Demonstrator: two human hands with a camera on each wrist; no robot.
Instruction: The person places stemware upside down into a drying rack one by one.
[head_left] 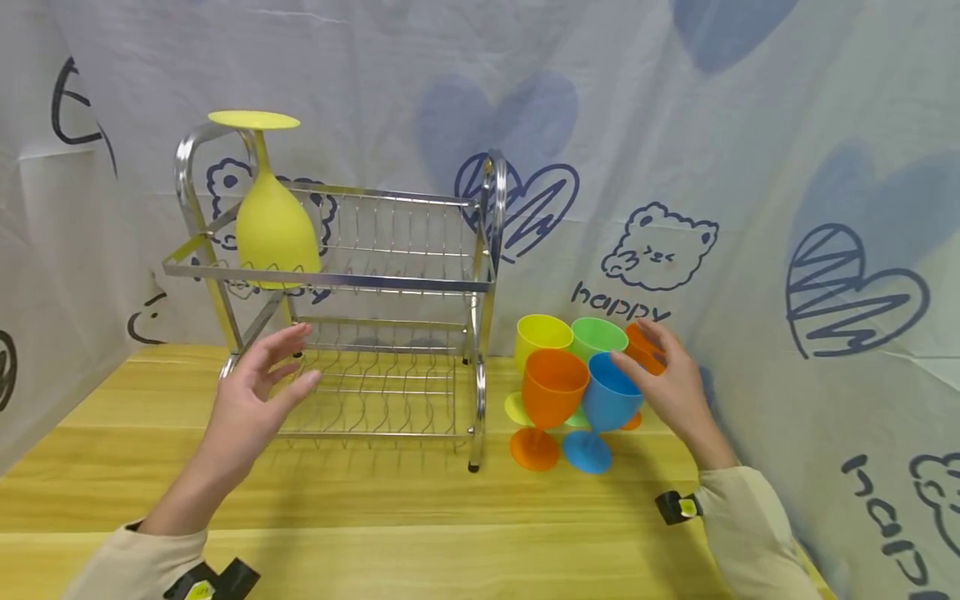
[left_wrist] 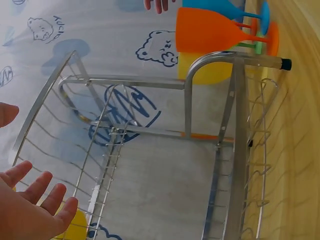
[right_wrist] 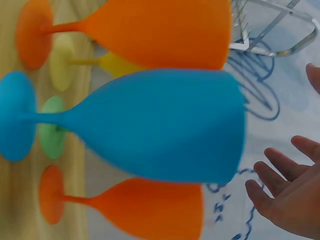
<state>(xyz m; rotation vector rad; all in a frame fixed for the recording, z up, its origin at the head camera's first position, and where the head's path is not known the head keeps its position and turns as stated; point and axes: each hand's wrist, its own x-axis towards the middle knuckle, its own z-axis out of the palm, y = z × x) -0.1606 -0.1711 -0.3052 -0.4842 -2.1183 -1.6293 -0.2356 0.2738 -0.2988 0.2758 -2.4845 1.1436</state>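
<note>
A yellow goblet (head_left: 276, 217) stands upside down on the upper tier at the left end of the metal dish rack (head_left: 330, 282). My left hand (head_left: 258, 387), empty with thumb and fingers spread, is in front of the rack's left side, below that goblet. On the right, my right hand (head_left: 671, 383) hovers at the rim of a blue goblet (head_left: 613, 396), fingers loosely spread and holding nothing. Beside the blue one stands an orange goblet (head_left: 553, 387). Behind them are a yellow goblet (head_left: 542, 333), a green goblet (head_left: 600, 335) and another orange goblet (right_wrist: 155, 207), all upright.
The rack's lower tier (head_left: 375, 435) sits low over the wooden table (head_left: 420, 500). A white cloth (head_left: 390, 75) printed with hearts and bears hangs behind and along the right side. The rack's right legs stand close to the goblet group.
</note>
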